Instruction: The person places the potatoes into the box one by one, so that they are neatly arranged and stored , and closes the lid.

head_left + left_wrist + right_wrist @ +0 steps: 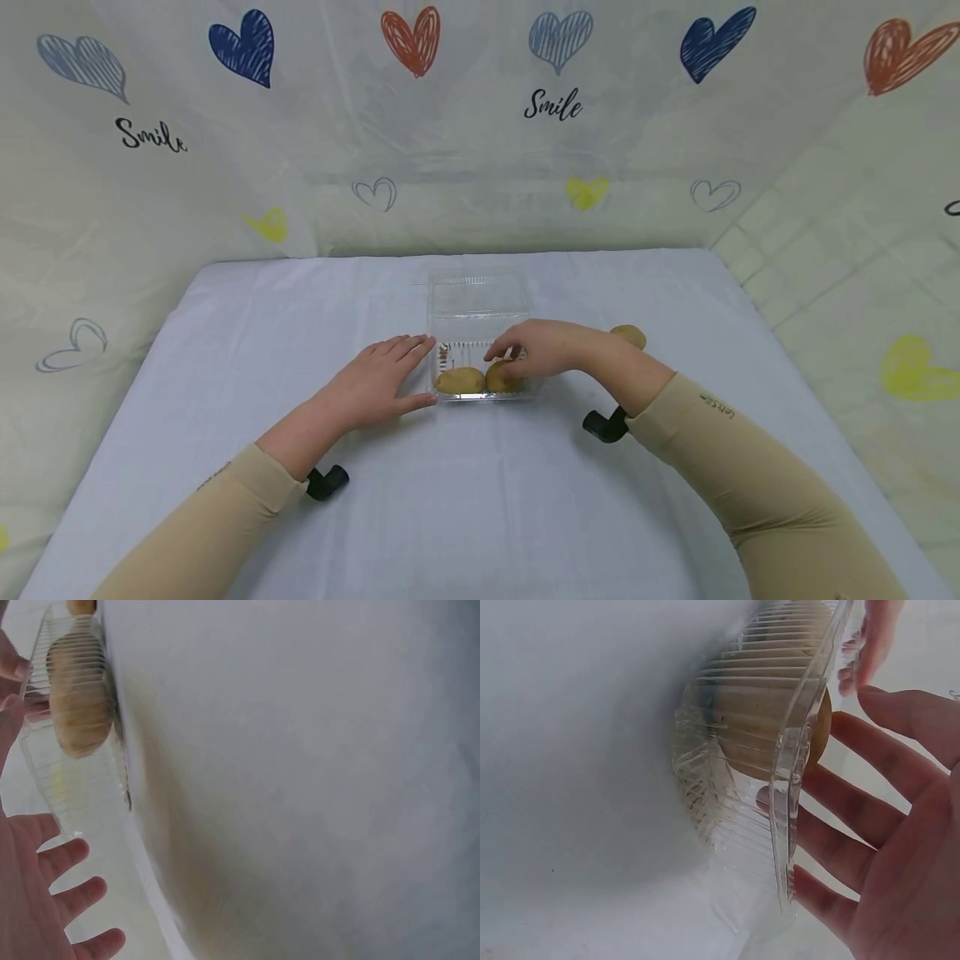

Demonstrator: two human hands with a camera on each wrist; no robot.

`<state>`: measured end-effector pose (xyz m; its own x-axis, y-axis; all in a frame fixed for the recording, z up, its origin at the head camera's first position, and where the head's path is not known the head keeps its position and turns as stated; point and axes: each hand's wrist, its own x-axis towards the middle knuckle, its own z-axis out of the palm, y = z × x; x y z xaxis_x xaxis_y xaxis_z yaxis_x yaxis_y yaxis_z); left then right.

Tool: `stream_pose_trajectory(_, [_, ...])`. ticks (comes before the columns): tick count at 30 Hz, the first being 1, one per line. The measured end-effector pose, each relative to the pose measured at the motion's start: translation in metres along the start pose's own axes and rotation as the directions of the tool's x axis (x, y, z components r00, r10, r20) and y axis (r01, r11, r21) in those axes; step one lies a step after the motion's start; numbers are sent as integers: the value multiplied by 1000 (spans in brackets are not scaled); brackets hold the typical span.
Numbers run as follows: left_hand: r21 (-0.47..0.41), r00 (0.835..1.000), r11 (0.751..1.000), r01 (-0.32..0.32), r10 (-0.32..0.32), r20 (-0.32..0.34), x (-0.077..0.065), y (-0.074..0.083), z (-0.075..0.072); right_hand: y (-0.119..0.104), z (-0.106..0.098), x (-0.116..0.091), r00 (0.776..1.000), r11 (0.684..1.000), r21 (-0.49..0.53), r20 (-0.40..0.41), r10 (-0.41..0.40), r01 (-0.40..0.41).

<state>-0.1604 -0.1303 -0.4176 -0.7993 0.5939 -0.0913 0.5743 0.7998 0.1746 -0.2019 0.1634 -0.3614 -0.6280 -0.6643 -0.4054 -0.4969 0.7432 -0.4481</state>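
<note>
A clear plastic clamshell box [480, 397] stands on the table with its lid [480, 296] laid back. Inside, along the near side, are two potatoes: an oblong one [460, 382] at left and another [498, 382] at right, partly hidden by fingers. My left hand [378, 385] lies at the box's left side, fingers spread and fairly straight, fingertips at the rim. Over the right part of the box, my right hand [551, 346] reaches in. In the right wrist view its fingers [855, 802] are spread and loosely bent beside the right potato [754, 720], not wrapped round it.
A third potato [628, 336] lies on the white-covered table [465, 508], beyond my right forearm. Black camera mounts [606, 425] sit under both wrists. A pale curtain [465, 133] printed with hearts hangs behind the table's back edge.
</note>
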Motion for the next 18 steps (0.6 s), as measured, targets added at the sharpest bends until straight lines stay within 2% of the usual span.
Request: stream_pose_trajectory(18, [-3,1000,1000,-18,18,-22,0,0,-1,11,-6,-7,987,999,42,-158,-27,34])
